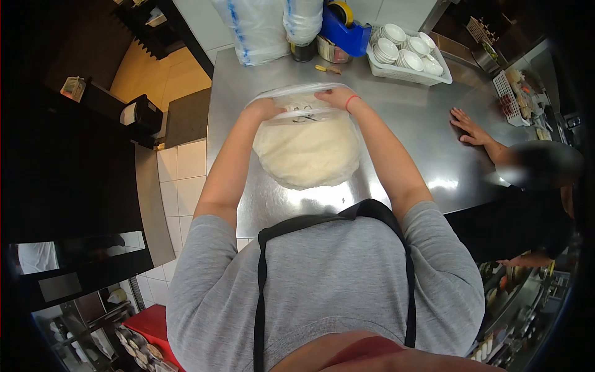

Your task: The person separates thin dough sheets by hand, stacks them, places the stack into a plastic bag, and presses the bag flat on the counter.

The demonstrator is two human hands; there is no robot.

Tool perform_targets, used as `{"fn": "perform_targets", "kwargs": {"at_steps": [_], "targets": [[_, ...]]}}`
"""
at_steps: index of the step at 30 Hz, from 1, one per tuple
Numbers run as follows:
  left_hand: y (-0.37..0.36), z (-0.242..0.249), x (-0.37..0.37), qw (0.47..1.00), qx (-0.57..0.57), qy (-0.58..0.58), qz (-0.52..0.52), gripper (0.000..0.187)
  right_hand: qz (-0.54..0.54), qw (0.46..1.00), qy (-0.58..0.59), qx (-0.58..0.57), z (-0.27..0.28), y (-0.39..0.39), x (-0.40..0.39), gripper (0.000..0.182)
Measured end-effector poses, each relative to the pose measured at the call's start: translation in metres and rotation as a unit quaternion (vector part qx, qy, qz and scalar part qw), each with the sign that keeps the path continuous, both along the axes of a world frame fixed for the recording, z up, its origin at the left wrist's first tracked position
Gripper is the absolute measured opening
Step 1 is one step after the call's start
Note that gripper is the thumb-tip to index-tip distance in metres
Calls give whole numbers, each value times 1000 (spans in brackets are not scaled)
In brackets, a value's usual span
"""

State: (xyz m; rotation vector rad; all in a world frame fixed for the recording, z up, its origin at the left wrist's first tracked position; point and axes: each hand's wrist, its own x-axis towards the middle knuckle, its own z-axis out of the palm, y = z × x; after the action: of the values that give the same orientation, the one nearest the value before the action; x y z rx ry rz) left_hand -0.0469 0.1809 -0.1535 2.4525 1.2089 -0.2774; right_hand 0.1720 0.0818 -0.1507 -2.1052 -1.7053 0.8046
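A large clear plastic bag point(307, 152) filled with a pale, off-white mass lies flat on the steel table point(409, 118). Dark handwritten marks show near its top end. My left hand point(266, 110) grips the upper left part of the bag, its fingers partly hidden by the plastic. At the upper right part, my right hand point(338, 98), with a red band at the wrist, is closed on the bag's top edge.
Behind the bag stand wrapped plastic stacks point(254, 31), a blue tape dispenser point(347, 31) and a white basket point(406, 71) of small white dishes. At the right, a co-worker's hand point(469, 127) rests on the table.
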Motion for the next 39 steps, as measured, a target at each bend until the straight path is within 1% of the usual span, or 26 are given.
{"fn": "perform_targets", "kwargs": {"at_steps": [2,3,5,6,8,9,11,12,14,15,17,18,20,21,23,24,26,27,29,30,32,33,35,36,38,39], "targets": [[3,-4,6,999,2,32,-20,64,-25,990,-28,-139,-4,16,3,78],[6,-7,5,999,1,33,-18,64,-23,990,-27,-140,-8,18,2,78],[14,-16,5,1000,-1,8,1,71,15,988,-83,-127,-17,20,2,88],[19,-24,4,1000,-1,10,2,71,16,988,-82,-127,-20,23,4,88],[24,-33,0,996,-42,-73,15,74,29,985,-58,-157,-23,26,4,91],[25,-34,0,997,-42,-71,13,74,27,986,-55,-157,-21,26,4,91],[22,-33,-2,979,-135,-151,27,73,16,984,-34,-175,-20,25,4,90],[19,-32,-2,979,-134,-148,26,73,15,984,-32,-174,-20,23,3,90],[12,-27,-2,975,-130,-179,14,68,43,987,22,-153,-19,21,5,82],[8,-24,-3,976,-130,-177,13,68,41,987,24,-152,-19,18,7,82],[4,-19,-3,976,-76,-202,-26,65,72,990,93,-80,-16,13,9,76],[7,-24,-4,976,-77,-201,-27,65,71,990,94,-80,-12,13,9,76],[12,-33,-9,965,-133,-224,-14,62,138,986,38,-84,-6,14,10,70],[12,-36,-11,966,-133,-223,-14,62,137,986,39,-84,-9,13,10,70],[11,-41,-15,936,-204,-285,33,61,94,993,43,-64,-6,10,6,66],[12,-43,-14,936,-203,-286,31,61,93,993,42,-62,-2,9,4,66],[11,-46,-13,962,-144,-232,-33,59,76,989,-38,-118,3,6,-3,63],[9,-45,-13,961,-143,-232,-32,59,76,989,-38,-117,3,4,0,63],[4,-40,-15,973,-123,-191,-35,56,100,988,44,-113,3,-2,5,61],[0,-36,-16,973,-122,-191,-35,56,100,988,44,-112,2,-2,5,61],[-13,-26,-17,973,-32,-206,-102,50,145,975,-73,-153,0,-5,7,64],[-22,-19,-18,972,-31,-206,-106,50,142,975,-73,-152,-7,-8,10,64],[-37,-9,-23,970,23,-225,-85,44,177,984,-26,-23,-15,-18,12,56],[-38,-12,-25,970,23,-225,-85,44,177,984,-26,-23,-16,-21,11,56],[-41,-17,-28,963,13,-256,-88,42,191,981,38,20,-18,-27,8,53],[-41,-18,-29,963,12,-255,-88,42,191,981,39,19,-16,-26,7,53]]}}
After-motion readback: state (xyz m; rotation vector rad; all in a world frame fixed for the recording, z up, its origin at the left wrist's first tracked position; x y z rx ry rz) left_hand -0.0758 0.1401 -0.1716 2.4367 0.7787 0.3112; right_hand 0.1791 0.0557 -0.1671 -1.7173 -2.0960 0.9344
